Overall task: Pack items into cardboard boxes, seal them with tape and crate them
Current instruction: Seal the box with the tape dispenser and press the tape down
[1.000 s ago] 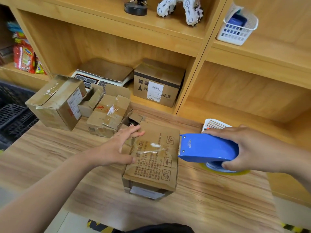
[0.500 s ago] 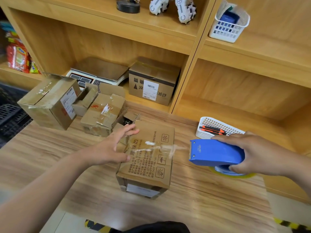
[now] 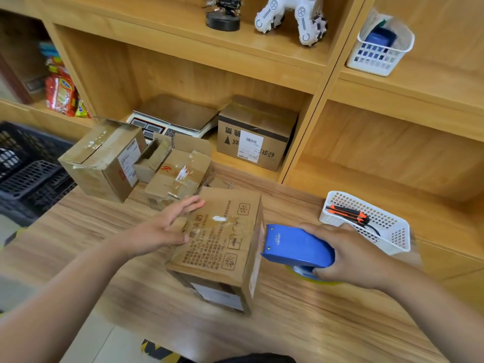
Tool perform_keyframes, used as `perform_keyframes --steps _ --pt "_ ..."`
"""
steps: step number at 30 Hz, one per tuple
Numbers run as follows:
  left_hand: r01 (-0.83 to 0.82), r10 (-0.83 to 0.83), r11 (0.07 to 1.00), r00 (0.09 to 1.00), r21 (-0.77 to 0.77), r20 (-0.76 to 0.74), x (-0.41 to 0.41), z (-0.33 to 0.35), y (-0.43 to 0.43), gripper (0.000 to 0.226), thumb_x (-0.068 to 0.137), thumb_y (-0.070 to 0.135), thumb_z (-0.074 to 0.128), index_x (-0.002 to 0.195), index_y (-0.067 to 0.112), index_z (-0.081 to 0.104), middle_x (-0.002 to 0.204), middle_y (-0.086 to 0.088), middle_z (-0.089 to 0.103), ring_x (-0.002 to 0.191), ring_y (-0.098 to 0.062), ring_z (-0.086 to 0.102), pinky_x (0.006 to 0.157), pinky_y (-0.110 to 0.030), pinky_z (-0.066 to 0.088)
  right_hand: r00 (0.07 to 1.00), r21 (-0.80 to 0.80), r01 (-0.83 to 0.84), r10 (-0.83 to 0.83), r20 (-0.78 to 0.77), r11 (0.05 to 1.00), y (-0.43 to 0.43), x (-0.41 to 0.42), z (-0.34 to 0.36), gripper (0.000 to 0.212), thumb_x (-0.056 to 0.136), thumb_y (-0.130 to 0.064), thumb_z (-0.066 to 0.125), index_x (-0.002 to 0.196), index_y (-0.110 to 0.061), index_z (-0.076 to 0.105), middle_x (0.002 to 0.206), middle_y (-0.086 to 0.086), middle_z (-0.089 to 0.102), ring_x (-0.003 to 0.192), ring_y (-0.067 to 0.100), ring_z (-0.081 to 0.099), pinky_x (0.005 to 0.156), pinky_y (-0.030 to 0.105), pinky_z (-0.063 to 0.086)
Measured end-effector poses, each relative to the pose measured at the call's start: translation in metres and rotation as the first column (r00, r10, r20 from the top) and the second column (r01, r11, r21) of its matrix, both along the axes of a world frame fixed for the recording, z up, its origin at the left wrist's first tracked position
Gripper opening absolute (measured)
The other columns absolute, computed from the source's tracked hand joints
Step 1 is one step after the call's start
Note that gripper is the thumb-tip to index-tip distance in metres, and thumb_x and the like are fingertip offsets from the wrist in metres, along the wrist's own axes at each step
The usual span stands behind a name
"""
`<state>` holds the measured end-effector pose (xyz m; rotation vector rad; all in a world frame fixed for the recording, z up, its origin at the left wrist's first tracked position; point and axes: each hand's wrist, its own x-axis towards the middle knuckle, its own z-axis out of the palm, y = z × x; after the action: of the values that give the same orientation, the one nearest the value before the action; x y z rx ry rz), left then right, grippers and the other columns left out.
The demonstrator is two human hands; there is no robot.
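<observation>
Resting on the wooden bench (image 3: 91, 231), the printed cardboard box (image 3: 222, 247) stands between both hands. The left hand (image 3: 162, 229) lies flat on its top, fingers straight, grasping nothing. The right hand (image 3: 348, 255) grips the blue tape dispenser (image 3: 296, 247), whose front edge meets the right side of the box. Just behind stands a white basket (image 3: 392, 237) with an orange knife (image 3: 348, 213). Farther left, 1 black crate (image 3: 28, 169) sits beside the bench.

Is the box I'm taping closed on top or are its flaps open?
Shut: the box has its top flaps flat under the left hand, glossy tape across them, the tape dispenser at its right edge.
</observation>
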<state>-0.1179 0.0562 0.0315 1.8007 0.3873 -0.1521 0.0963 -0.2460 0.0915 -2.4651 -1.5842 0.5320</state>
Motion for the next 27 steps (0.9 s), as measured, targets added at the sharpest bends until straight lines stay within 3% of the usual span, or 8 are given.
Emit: perform_keyframes --steps 3,8,14,18,20,23,25,27 --pt "-0.123 0.122 0.991 0.992 -0.052 -0.009 -0.018 -0.004 0.016 0.075 0.090 -0.009 0.045 0.138 0.045 0.025 0.142 0.033 0.031 0.130 0.008 0.030 0.090 -0.018 0.039 0.998 0.107 0.016 -0.010 -0.062 0.994 0.024 -0.020 -0.005 0.065 0.061 -0.068 0.055 0.123 -0.060 0.035 0.106 -0.036 0.051 0.100 -0.010 0.044 0.089 0.011 0.029" --pt "-0.302 0.303 0.953 0.952 -0.019 0.038 -0.036 -0.032 0.022 0.073 0.088 -0.016 0.034 0.141 0.034 0.029 0.142 0.022 0.031 0.129 0.004 0.028 0.088 -0.001 0.027 0.997 0.122 -0.001 0.010 -0.072 0.993 0.055 -0.038 -0.016 0.074 0.063 -0.060 0.053 0.131 -0.062 0.023 0.120 -0.026 0.051 0.106 0.000 0.046 0.099 0.028 0.034" --pt "-0.347 0.348 0.935 0.937 -0.078 0.009 -0.035 -0.112 -0.006 0.072 0.081 -0.026 0.035 0.133 0.024 0.037 0.142 0.009 0.036 0.139 -0.013 0.028 0.099 0.001 0.022 0.999 0.044 -0.042 0.043 -0.009 0.998 0.058 -0.049 -0.021 0.073 0.075 -0.057 0.062 0.138 -0.053 0.026 0.130 -0.028 0.046 0.109 -0.015 0.035 0.092 0.008 0.018" --pt "-0.319 0.311 0.931 0.948 -0.177 -0.072 -0.022 -0.144 -0.033 0.054 0.091 -0.006 0.044 0.131 0.030 0.046 0.142 0.004 0.045 0.139 -0.016 0.033 0.118 -0.035 0.019 0.998 -0.024 -0.046 0.047 0.049 0.999 0.053 -0.052 -0.025 0.076 0.071 -0.070 0.049 0.141 -0.050 0.024 0.130 -0.022 0.049 0.119 -0.004 0.040 0.091 0.012 0.016" --pt "-0.227 0.217 0.952 0.974 -0.205 -0.070 -0.012 -0.133 -0.040 0.046 0.084 0.014 0.053 0.129 0.027 0.053 0.139 0.006 0.049 0.136 -0.012 0.037 0.116 -0.030 0.025 0.995 -0.068 -0.047 0.053 0.088 0.997 0.053 -0.055 -0.028 0.075 0.077 -0.062 0.056 0.143 -0.047 0.024 0.124 -0.023 0.049 0.116 -0.004 0.041 0.089 0.019 0.020" --pt "-0.262 0.256 0.929 0.965 -0.262 -0.058 -0.001 -0.102 -0.040 0.054 0.080 0.014 0.055 0.131 0.031 0.049 0.138 0.015 0.042 0.135 -0.004 0.033 0.095 -0.003 0.032 0.991 -0.124 -0.034 0.050 0.125 0.992 0.055 -0.063 -0.035 0.074 0.080 -0.060 0.056 0.145 -0.044 0.023 0.119 -0.021 0.050 0.111 0.001 0.046 0.094 0.027 0.028" --pt "-0.197 0.206 0.952 0.978 -0.234 0.016 0.001 -0.083 -0.036 0.074 0.071 0.022 0.060 0.140 0.034 0.035 0.145 0.018 0.034 0.138 0.000 0.026 0.100 -0.010 0.030 0.991 -0.138 -0.015 0.033 0.133 0.990 0.057 -0.064 -0.038 0.075 0.081 -0.063 0.053 0.146 -0.043 0.022 0.119 -0.017 0.051 0.111 0.005 0.048 0.096 0.028 0.029" --pt "-0.006 0.006 1.000 1.000 -0.006 0.011 0.002 -0.066 -0.040 0.091 0.066 0.032 0.071 0.145 0.041 0.025 0.150 0.025 0.020 0.138 0.007 0.016 0.108 -0.018 0.024 0.991 -0.147 -0.003 0.023 0.135 0.989 0.057 -0.061 -0.038 0.076 0.080 -0.065 0.051 0.147 -0.042 0.021 0.120 -0.016 0.051 0.111 0.007 0.049 0.096 0.028 0.028"
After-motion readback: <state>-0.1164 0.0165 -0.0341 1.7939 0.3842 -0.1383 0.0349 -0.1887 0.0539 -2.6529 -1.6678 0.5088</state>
